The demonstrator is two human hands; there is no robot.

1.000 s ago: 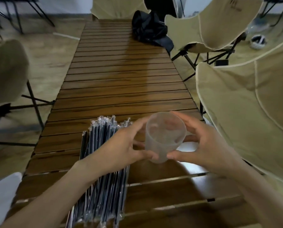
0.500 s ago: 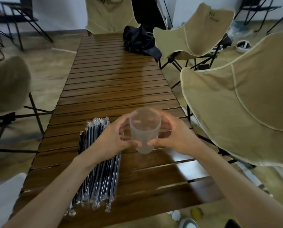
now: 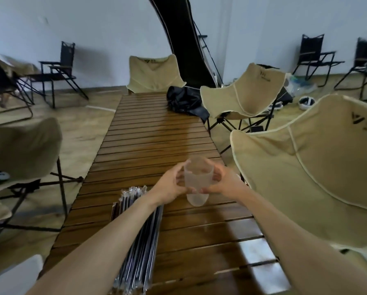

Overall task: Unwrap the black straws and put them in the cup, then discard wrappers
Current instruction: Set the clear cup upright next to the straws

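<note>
Both hands on the cup [image 3: 197,181] right now, left hand [image 3: 171,185] and right hand [image 3: 223,182] curled round its frosted wall from either side, fingertips nearly meeting at the near face. A two-handed clasp, probably to steady a light, tippy thing while it gets set in a handy spot. Cup upright, open mouth up, nothing visible inside; base at or just above the table [image 3: 157,133], too blurred to tell which. Just below and to the outside of the left fingers, under that forearm: the bundle of straws [image 3: 135,231], black, every one in its clear wrapper, lying lengthwise along the slats. Close beside the cup, well placed for a short reach. No straw unwrapped yet, no loose wrapper anywhere. Beyond the fingertips, far down the table, a black bag [image 3: 184,101]. Beige chair [image 3: 306,167] just outside the right fingers.
</note>
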